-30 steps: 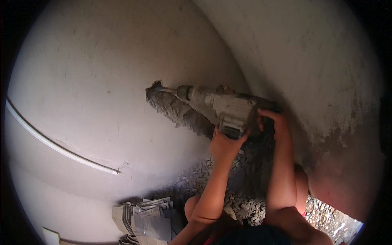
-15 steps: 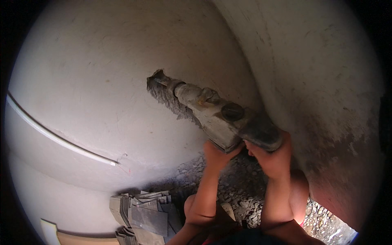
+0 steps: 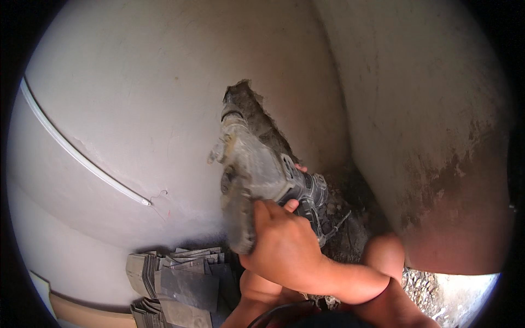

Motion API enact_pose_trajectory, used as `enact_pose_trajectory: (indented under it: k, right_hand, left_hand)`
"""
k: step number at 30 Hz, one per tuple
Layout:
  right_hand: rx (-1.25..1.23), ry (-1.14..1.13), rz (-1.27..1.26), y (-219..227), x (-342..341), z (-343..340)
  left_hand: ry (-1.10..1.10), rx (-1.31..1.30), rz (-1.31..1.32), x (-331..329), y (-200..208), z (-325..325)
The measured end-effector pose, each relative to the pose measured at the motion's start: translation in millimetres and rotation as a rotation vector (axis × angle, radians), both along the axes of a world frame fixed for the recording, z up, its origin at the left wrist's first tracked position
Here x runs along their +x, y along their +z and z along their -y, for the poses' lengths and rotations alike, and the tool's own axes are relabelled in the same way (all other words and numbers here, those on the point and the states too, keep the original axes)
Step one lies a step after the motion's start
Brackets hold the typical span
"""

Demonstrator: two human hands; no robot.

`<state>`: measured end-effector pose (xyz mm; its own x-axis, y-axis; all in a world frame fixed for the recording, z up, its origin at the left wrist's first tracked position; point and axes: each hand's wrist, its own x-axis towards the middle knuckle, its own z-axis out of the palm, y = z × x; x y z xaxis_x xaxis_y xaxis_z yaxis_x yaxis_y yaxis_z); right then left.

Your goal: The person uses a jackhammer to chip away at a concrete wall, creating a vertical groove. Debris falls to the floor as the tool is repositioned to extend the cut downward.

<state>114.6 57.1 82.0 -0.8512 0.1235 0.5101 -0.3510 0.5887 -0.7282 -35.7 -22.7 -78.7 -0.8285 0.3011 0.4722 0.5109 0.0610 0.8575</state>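
A dusty grey demolition hammer (image 3: 262, 172) slants up the wall, its front end at the top of a rough groove (image 3: 260, 117) chipped into the plaster. My right hand (image 3: 287, 246) is closed round its dark rear handle, slightly smeared by motion. Of my left hand (image 3: 300, 167) only fingertips show, at the body's right side; the rest is hidden behind the tool and my right arm. It appears to grip the body from beneath. The chisel tip is hidden in the groove.
A white tube (image 3: 82, 153) with a loose wire runs along the wall at left. Stacked grey tiles (image 3: 188, 287) stand at lower left. Rubble (image 3: 424, 290) covers the floor. A side wall (image 3: 426, 136) with a damp brown patch stands close at right. My bent knee (image 3: 384, 251) is near the tool.
The hammer has rolled over and its rear end has swung left and down. My right hand has moved left with the handle. The groove now shows on the tool's right side.
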Motion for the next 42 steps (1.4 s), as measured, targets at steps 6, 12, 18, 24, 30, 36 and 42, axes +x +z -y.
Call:
enact_pose_trajectory:
  k: [6, 12, 18, 24, 30, 36, 42]
  right_hand:
    - [0.321, -0.029, -0.088, 40, -7, 52]
    - [0.113, -0.015, -0.094, 36, -14, 48]
    - [0.099, -0.016, -0.114, 46, -10, 37]
    - [0.097, 0.021, -0.105, 50, -12, 36]
    - [0.074, -0.01, -0.03, 63, 1, 34]
    - [0.073, -0.007, 0.031, 64, 2, 21]
    - [-0.078, -0.064, -0.034, 19, -2, 8]
  left_hand:
    - [-0.001, 0.007, -0.04, -19, 19, 8]
    - [-0.04, 0.059, -0.085, -42, 33, -10]
    - [-0.046, 0.061, -0.086, -35, 31, -21]
    - [0.0, 0.019, -0.071, -11, 37, 0]
    - [0.056, -0.024, -0.063, 20, 41, 33]
    - [0.074, 0.005, -0.056, 24, 26, 39]
    - [0.047, 0.091, -0.082, -9, 7, 11]
